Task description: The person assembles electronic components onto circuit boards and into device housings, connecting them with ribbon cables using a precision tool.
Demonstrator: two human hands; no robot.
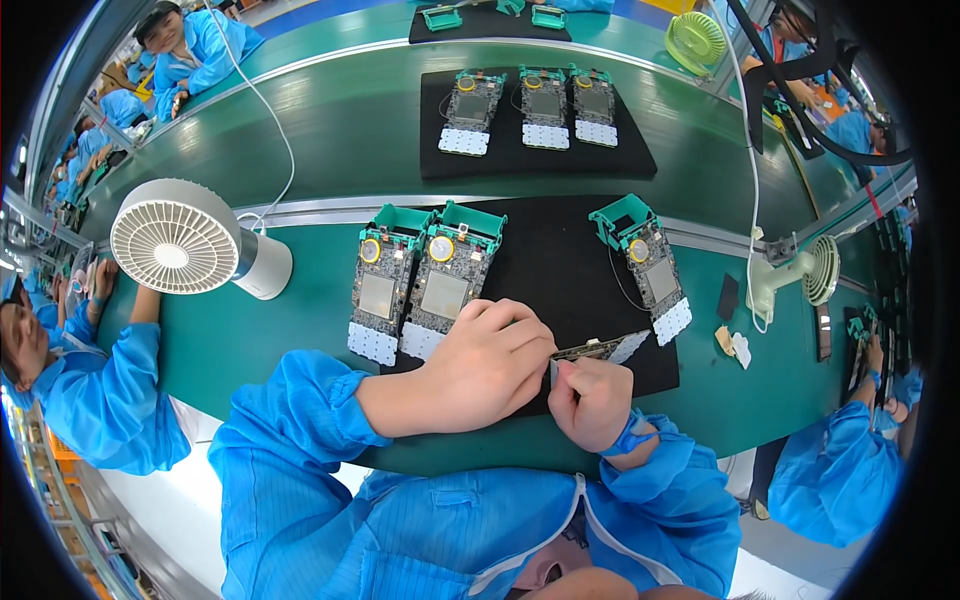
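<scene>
A circuit board [600,348] is tilted nearly edge-on above the black mat, its white-padded end toward the right. My right hand [592,402] pinches its near side, thumb up, with a blue band at the wrist. My left hand [478,362] curls closed at the board's left end; its fingertips are hidden behind the knuckles. Beside my left hand lie two boards with green plastic frames, one outer [378,290] and one inner [447,275]. Another framed board [652,270] lies beyond my right hand, a thin wire looping from it.
A white fan [175,238] stands left, a pale green fan [800,275] right. Three boards rest on a far black mat [440,165] on the green conveyor. Small scraps [740,348] and a dark pad [728,296] lie to the right. People in blue work on both sides.
</scene>
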